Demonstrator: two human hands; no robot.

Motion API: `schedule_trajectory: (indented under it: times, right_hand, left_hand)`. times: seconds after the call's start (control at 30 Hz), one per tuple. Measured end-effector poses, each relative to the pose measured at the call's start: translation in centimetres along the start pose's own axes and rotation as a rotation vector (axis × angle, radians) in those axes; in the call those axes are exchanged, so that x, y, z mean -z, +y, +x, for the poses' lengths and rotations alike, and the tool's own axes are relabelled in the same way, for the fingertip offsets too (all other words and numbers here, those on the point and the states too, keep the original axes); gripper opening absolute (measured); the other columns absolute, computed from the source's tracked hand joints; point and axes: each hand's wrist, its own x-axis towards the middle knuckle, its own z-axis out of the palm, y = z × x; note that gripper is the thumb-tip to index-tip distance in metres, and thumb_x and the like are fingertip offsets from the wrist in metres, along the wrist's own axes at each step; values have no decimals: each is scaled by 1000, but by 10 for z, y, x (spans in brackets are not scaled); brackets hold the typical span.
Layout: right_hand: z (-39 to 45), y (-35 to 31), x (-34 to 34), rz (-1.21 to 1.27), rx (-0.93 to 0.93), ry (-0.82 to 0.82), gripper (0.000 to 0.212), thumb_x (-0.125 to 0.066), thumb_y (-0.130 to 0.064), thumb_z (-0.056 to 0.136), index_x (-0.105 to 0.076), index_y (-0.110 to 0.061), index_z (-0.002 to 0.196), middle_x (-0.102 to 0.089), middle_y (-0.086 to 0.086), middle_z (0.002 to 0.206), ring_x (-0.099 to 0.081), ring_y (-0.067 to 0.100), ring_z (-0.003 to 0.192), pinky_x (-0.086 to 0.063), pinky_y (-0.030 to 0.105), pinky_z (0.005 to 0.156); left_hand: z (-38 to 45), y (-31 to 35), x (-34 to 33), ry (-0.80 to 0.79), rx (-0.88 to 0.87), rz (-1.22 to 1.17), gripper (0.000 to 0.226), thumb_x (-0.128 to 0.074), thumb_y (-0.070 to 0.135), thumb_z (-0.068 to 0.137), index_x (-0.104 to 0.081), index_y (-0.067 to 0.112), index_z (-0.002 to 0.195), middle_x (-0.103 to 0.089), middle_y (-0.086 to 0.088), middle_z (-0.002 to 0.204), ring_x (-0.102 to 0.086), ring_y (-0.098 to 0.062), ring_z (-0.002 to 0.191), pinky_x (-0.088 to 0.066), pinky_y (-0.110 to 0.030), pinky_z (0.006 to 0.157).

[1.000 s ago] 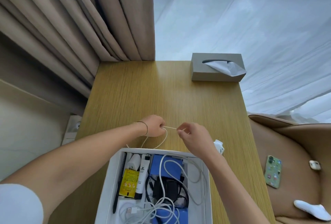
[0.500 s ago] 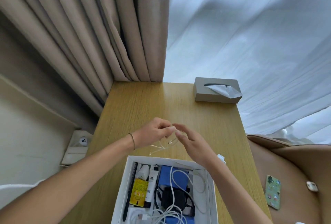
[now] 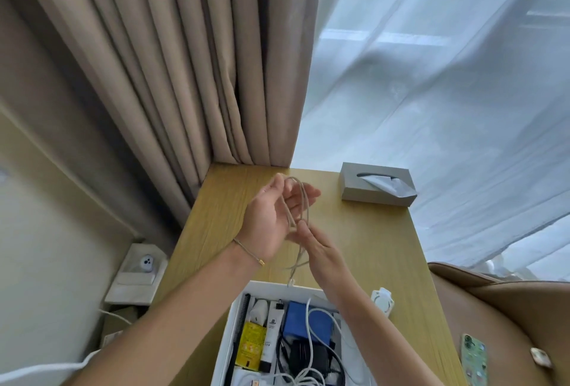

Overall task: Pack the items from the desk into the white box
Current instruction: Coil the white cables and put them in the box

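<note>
Above the wooden bench (image 3: pixel 354 240), the left hand (image 3: pixel 271 219) is spread, palm up, with a thin white cable (image 3: pixel 300 200) looped over its straight fingers. The right hand (image 3: pixel 320 250) pinches the cable's lower strands, just above the open white cardboard box (image 3: pixel 226 339).

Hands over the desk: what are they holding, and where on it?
A thin pale cable. Its loops hang over the left hand's fingers; the right hand pinches the strands just below.
</note>
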Motion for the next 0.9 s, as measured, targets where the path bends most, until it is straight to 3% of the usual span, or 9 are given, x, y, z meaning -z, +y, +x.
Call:
schedule_trajectory:
  times: [0.1,0.2,0.27,0.33,0.43,0.6,0.73,0.83,0.9]
  right_hand:
    - [-7,1,-13,42,-25,-67,38,-40,-33,105,-68,-11,92,-72,10,77,-71,25,75,-56,35,81]
    - [-12,-1,-19,136,-75,-115,36,-48,-40,99,-64,-18,75,-53,4,62,-57,22,54,-55,32,61]
    - [-15,-5,-20,136,-93,-118,35,-51,-39,98,-66,-18,76,-55,0,66,-56,19,61,-54,33,67]
    - [-16,-7,-21,76,-121,-146,34,-51,-34,102,-70,-7,93,-69,5,83,-66,23,81,-55,37,84]
    - [-23,-5,-26,71,-247,-187,40,-53,-38,103,-58,-5,123,-77,6,106,-72,24,106,-51,41,101]
    - [-35,-4,-30,236,-302,-328,44,-57,-38,101,-57,-3,128,-71,18,95,-70,35,93,-48,54,101]
    - [-46,-1,-15,295,-408,-304,32,-65,-29,97,-65,-16,126,-65,15,84,-64,28,66,-59,43,71]
    - [-51,-1,-2,259,-420,-175,24,-58,-18,102,-68,-5,119,-61,13,75,-44,18,50,-46,27,46]
    - [-51,-1,4,195,-431,-113,25,-53,-17,104,-67,-1,116,-59,10,70,-33,14,46,-33,22,40]
  left_hand:
    - [-3,7,-3,71,-31,-62,39,-32,29,107,-50,11,78,-61,-15,85,-67,-36,89,-53,-52,94]
    - [-10,11,-1,122,-17,-50,40,-31,34,107,-52,15,79,-60,-10,82,-66,-33,79,-57,-46,78]
    - [-15,10,2,180,1,0,37,-32,38,107,-52,19,83,-60,-8,80,-62,-27,62,-53,-31,55]
    - [-19,9,7,216,-7,0,32,-33,39,107,-48,21,85,-54,-7,73,-45,-15,41,-32,-19,37]
    - [-21,12,13,232,-29,-35,37,-33,45,106,-50,21,82,-44,-3,59,-26,-6,35,-16,-16,33]
    - [-21,8,21,250,-30,71,43,-36,38,106,-62,10,85,-38,3,54,-25,-4,38,-17,-19,36]
    - [-25,9,34,194,-4,317,38,-38,33,106,-48,19,71,-39,2,57,-27,-5,38,-21,-17,33]
    - [-36,6,42,121,3,598,27,-43,29,103,-47,15,81,-48,-3,67,-33,-8,45,-27,-18,39]
    - [-45,0,46,50,15,792,30,-41,37,104,-49,13,88,-51,-3,75,-37,-8,52,-32,-20,46]
